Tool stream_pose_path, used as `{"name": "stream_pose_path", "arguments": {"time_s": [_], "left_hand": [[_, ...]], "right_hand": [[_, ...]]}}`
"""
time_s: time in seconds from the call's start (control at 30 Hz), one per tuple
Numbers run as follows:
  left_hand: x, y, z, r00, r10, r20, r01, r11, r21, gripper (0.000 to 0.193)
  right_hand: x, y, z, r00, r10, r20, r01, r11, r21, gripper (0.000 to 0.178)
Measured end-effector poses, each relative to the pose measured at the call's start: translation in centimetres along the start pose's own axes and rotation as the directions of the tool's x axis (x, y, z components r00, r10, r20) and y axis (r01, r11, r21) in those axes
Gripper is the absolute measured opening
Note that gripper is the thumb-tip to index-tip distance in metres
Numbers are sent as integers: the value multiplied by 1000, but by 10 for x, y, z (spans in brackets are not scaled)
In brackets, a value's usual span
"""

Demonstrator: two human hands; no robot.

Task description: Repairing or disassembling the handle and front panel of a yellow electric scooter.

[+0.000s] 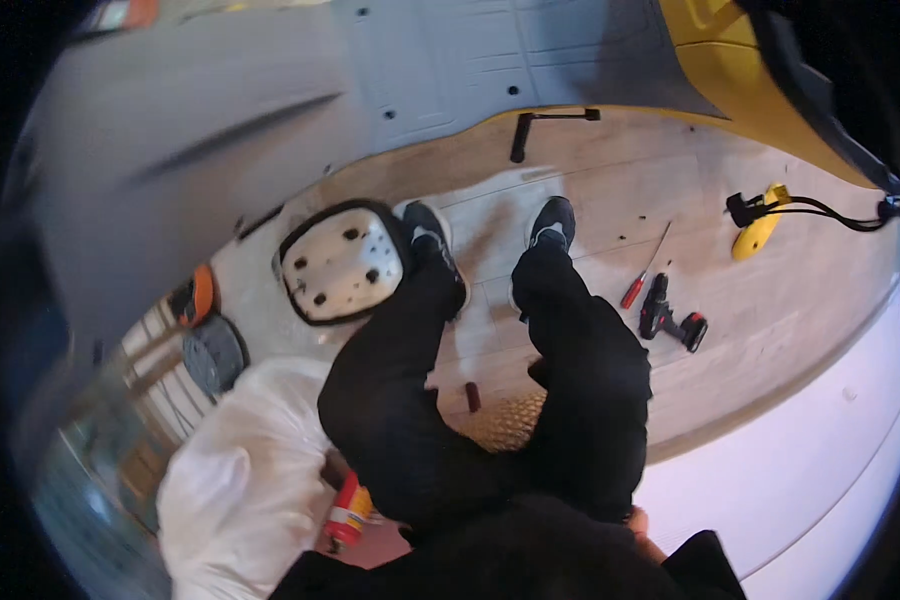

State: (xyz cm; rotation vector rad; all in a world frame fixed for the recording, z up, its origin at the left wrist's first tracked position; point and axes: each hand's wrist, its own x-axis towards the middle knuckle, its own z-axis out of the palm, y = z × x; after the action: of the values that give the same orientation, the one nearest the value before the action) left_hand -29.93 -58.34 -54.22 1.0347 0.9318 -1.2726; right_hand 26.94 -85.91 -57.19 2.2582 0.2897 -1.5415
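My right hand (647,538) shows only as a small patch of skin beside my right hip, at the lower edge; its fingers are mostly hidden, and I cannot make out anything in it. My left hand is out of the picture. I sit with both black-trousered legs (580,375) bent over a woven tan seat (507,424). To the right of my legs a black cordless drill (667,318) lies on the floor. Close to it is a screwdriver (635,287) with a red handle. Left of my shoes rests a rounded white panel (342,265) with a black rim and several dark holes.
A large grey panel (450,60) with a yellow edge spans the far side. An L-shaped black bar (522,135) lies below it. Right, a cable meets a yellow part (758,232). Left are a white plastic bag (235,475), a red canister (347,512) and a grey disc (213,355).
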Motion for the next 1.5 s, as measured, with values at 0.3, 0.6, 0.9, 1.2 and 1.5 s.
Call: {"name": "stream_pose_path", "arguments": {"time_s": [0.3, 0.6, 0.9, 1.2, 1.5], "left_hand": [[-49, 9, -70, 989, -15, 148, 5, 998, 68, 32], [-14, 15, -44, 971, 87, -223, -82, 996, 28, 31], [56, 47, -58, 669, 181, -721, -339, 938, -79, 31], [-142, 163, -157, 96, 203, -974, -935, -316, -158, 18], [-248, 232, -183, -100, 364, -926, -859, -502, -104, 11]], "right_hand": [[-26, -54, -20, 993, -106, -54, 104, 994, -32, 17], [53, -138, -1, 937, -340, -76, 321, 928, -189, 23], [57, -164, -78, 654, -560, -509, 551, 813, -188, 27], [-187, -344, -159, 8, -764, -645, 992, -76, 103, 24], [-331, -440, -137, -256, -892, -372, 850, -391, 353, 14]]}}
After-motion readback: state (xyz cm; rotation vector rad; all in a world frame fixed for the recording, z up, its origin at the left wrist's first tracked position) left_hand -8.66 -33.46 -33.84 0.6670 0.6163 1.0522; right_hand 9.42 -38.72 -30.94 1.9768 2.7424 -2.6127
